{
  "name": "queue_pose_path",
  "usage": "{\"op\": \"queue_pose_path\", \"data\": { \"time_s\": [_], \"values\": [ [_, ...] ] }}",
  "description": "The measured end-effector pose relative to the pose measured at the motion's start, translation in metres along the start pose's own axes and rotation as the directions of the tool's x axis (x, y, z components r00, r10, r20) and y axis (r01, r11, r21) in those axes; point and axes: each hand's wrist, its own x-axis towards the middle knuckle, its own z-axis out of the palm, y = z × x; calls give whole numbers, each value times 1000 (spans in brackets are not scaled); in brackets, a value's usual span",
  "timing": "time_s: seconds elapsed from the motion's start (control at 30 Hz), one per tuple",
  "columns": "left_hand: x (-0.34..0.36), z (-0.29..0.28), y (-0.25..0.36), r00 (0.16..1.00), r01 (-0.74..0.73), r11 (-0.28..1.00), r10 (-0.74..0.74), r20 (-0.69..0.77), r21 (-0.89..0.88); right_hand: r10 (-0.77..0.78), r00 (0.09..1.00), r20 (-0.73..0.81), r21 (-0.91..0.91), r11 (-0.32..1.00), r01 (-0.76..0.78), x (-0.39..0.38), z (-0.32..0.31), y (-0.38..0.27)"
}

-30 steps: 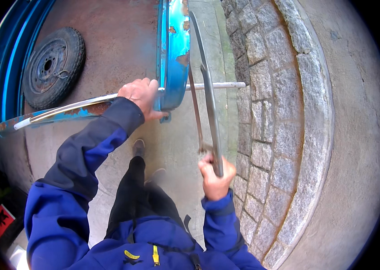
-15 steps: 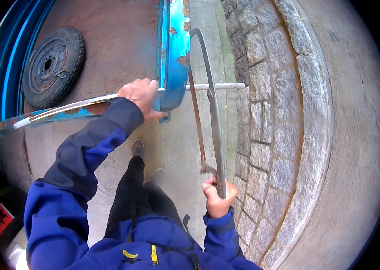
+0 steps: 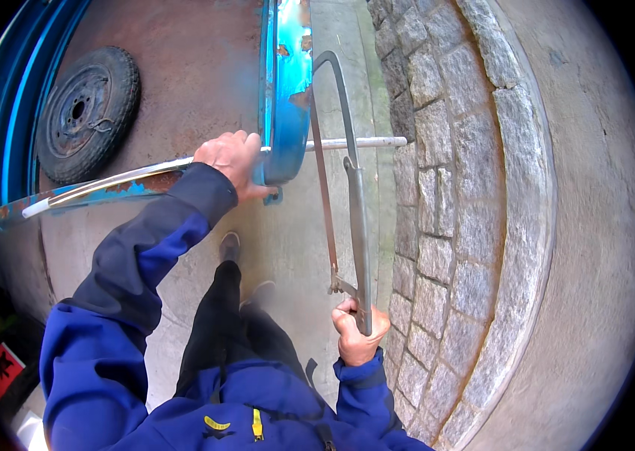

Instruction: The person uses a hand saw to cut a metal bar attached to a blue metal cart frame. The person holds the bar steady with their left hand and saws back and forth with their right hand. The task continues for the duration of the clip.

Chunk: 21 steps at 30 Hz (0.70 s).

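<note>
At the centre of the frame, the left hand (image 3: pixel 229 161) clasps a pale pipe (image 3: pixel 379 141) where it meets the rounded corner of a rusty blue metal body (image 3: pixel 287 135). Right of centre, the right hand (image 3: pixel 359 334) grips the lower end of a hacksaw (image 3: pixel 359 225), whose brown blade crosses the pipe just beside the blue corner. A wheel (image 3: pixel 92 113) with a black tyre lies at upper left. Grey stone blocks (image 3: pixel 475 188) curve down the right side; a shoe (image 3: pixel 230 246) shows below the left hand.
</note>
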Motion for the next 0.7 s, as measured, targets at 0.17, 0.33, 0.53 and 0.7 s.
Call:
{"op": "queue_pose_path", "data": {
  "time_s": [0.17, 0.33, 0.53, 0.7],
  "values": [
    [3, 2, 4, 1000, 3, 1000, -3, 7, 12, -99, 995, 19, 44, 994, 98, 56, 25, -8],
    [2, 2, 0, 1000, -6, 1000, 6, 5, 0, -65, 998, 22, 117, 991, 62, 76, 39, -15],
    [4, -12, 6, 992, 49, 999, -50, 115, 12, -173, 984, -32, -65, 983, 171, 6, 14, 12],
    [3, -4, 5, 999, 21, 1000, -22, 46, 14, -212, 977, 9, -23, 977, 212, 52, 28, -2]
  ]
}}
